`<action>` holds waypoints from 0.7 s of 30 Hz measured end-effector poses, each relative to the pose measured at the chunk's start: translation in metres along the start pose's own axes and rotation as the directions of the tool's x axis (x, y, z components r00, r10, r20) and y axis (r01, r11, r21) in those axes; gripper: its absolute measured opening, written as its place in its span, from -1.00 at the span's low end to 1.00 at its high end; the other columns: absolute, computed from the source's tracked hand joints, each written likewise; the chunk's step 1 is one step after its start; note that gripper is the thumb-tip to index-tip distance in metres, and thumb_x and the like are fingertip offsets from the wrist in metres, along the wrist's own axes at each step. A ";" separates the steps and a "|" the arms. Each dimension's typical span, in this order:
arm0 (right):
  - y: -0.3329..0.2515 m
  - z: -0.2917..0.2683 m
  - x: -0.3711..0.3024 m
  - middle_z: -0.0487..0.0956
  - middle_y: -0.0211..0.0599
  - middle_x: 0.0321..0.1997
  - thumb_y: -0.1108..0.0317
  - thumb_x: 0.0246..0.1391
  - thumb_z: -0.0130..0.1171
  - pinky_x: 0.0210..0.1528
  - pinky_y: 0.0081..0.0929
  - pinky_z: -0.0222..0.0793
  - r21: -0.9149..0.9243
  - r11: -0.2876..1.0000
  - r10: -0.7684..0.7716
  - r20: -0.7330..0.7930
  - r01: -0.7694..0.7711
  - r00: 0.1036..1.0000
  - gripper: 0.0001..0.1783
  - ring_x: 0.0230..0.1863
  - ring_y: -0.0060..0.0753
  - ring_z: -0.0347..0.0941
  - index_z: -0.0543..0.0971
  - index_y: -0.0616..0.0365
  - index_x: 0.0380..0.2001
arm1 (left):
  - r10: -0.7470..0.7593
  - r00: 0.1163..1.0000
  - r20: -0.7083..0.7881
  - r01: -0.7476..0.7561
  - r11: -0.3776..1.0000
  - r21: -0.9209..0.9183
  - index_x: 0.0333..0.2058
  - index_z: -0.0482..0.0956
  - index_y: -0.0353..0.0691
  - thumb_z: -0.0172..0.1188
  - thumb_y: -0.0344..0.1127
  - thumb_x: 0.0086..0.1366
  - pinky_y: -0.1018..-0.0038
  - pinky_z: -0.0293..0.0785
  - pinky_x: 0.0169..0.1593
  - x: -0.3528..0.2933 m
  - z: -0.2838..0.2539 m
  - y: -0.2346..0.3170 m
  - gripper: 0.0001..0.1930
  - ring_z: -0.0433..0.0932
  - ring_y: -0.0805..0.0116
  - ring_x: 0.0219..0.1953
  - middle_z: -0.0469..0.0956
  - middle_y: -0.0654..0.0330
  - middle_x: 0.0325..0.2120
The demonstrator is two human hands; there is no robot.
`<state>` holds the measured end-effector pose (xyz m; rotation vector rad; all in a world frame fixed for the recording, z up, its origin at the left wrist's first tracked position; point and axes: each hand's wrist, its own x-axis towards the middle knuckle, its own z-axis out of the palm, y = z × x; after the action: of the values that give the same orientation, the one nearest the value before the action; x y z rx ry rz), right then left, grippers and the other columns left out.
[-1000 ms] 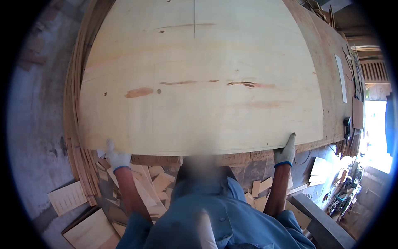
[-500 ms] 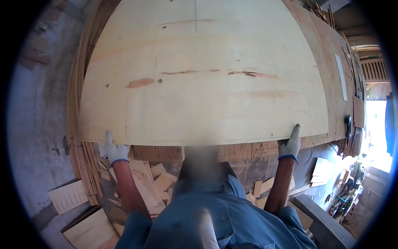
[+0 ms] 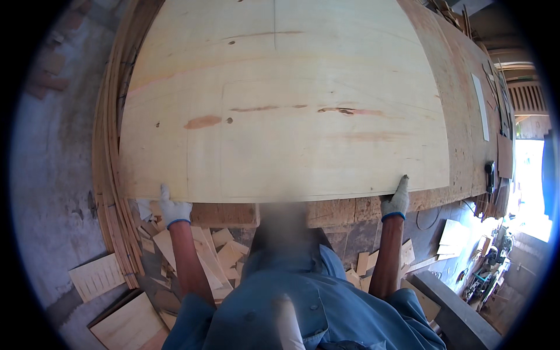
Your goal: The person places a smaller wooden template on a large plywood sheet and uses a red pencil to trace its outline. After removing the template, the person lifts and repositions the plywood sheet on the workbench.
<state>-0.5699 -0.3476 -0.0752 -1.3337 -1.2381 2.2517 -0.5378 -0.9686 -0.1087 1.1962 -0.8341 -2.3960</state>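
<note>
A large pale plywood sheet (image 3: 262, 157) with brown knots, reddish streaks and thin drawn lines lies over the workbench. Its near edge runs across in front of my body. My left hand (image 3: 175, 210), in a white glove with a blue cuff, grips that edge toward the left corner. The thumb points forward on top, and the fingers are hidden below the edge. Toward the right corner my right hand (image 3: 396, 202), gloved alike, grips the same edge with its thumb on the face and its fingers out of sight underneath.
The wooden workbench (image 3: 466, 146) extends past the sheet on the right, with a black object (image 3: 490, 175) at its side. Long wood strips (image 3: 106, 146) line the left. Board offcuts (image 3: 230, 256) litter the floor around me. A grey beam-like object (image 3: 449, 309) stands at lower right.
Both hands have come slightly inward along with the sheet's corners. The sheet appears a little smaller, as if lowered, and its markings have shifted; more bench shows on the right.
</note>
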 end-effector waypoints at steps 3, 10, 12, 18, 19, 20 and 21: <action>0.006 -0.010 0.011 0.58 -0.31 0.05 -0.05 0.28 0.14 -0.07 -0.24 0.61 -0.022 1.000 -0.011 0.025 0.012 1.000 -0.48 0.00 -0.27 0.56 0.47 0.06 0.13 | 0.003 1.000 -0.015 -0.004 1.000 -0.012 0.19 0.36 -0.08 0.17 -0.12 0.35 -0.01 0.47 0.18 -0.012 0.020 -0.008 -0.52 0.46 0.02 0.16 0.45 0.14 0.15; 0.013 0.000 0.007 0.53 -0.27 0.08 -0.10 0.36 -0.02 -0.03 -0.39 0.46 -0.078 0.997 -0.022 0.011 0.023 1.000 -0.40 0.04 -0.36 0.49 0.42 0.18 0.18 | 0.005 0.998 -0.063 -0.008 0.999 -0.037 0.16 0.39 -0.03 0.17 -0.13 0.33 -0.02 0.49 0.16 0.004 0.007 -0.015 -0.55 0.49 0.02 0.14 0.48 0.12 0.12; 0.016 -0.005 0.014 0.52 -0.26 0.10 -0.10 0.36 -0.02 0.00 -0.39 0.46 -0.099 0.995 -0.021 0.018 0.023 1.000 -0.40 0.04 -0.35 0.49 0.41 0.18 0.20 | -0.039 0.997 -0.064 0.034 0.997 -0.076 0.16 0.38 -0.02 0.18 -0.12 0.32 -0.01 0.49 0.16 0.008 0.003 -0.015 -0.54 0.50 0.04 0.13 0.49 0.12 0.11; 0.067 -0.101 0.100 0.50 -0.21 0.17 -0.08 0.34 0.01 0.13 -0.35 0.42 -0.564 0.676 -0.380 0.285 0.474 0.880 -0.34 0.11 -0.27 0.47 0.35 0.24 0.26 | -0.063 0.996 -0.062 0.061 0.998 -0.033 0.17 0.40 -0.10 0.21 -0.07 0.32 0.02 0.50 0.15 0.021 -0.004 -0.021 -0.50 0.51 0.06 0.11 0.50 0.13 0.11; 0.068 -0.105 0.103 0.49 -0.20 0.18 -0.07 0.34 0.02 0.15 -0.34 0.41 -0.579 0.659 -0.380 0.294 0.480 0.877 -0.33 0.12 -0.26 0.46 0.34 0.26 0.27 | -0.065 0.996 -0.068 0.063 0.998 -0.026 0.17 0.40 -0.10 0.21 -0.06 0.31 0.03 0.49 0.16 0.020 -0.002 -0.021 -0.49 0.50 0.07 0.12 0.50 0.13 0.12; 0.065 -0.096 0.095 0.49 -0.19 0.19 -0.06 0.34 0.03 0.17 -0.33 0.40 -0.527 0.748 -0.331 0.231 0.404 0.915 -0.32 0.13 -0.25 0.46 0.33 0.27 0.27 | -0.064 0.995 -0.076 0.062 0.998 -0.020 0.17 0.40 -0.11 0.22 -0.05 0.31 0.04 0.49 0.17 0.017 -0.001 -0.020 -0.48 0.50 0.07 0.13 0.50 0.12 0.12; 0.061 -0.086 0.087 0.48 -0.18 0.19 -0.06 0.34 0.04 0.19 -0.32 0.39 -0.463 0.825 -0.279 0.166 0.325 0.946 -0.32 0.14 -0.24 0.45 0.32 0.28 0.28 | -0.063 0.995 -0.083 0.062 0.998 -0.013 0.17 0.40 -0.12 0.22 -0.03 0.31 0.04 0.48 0.17 0.015 0.000 -0.021 -0.47 0.49 0.07 0.13 0.50 0.12 0.12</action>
<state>-0.5359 -0.2879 -0.1929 -1.0742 -1.9921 1.8608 -0.5473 -0.9610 -0.1313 1.3274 -0.7678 -2.3781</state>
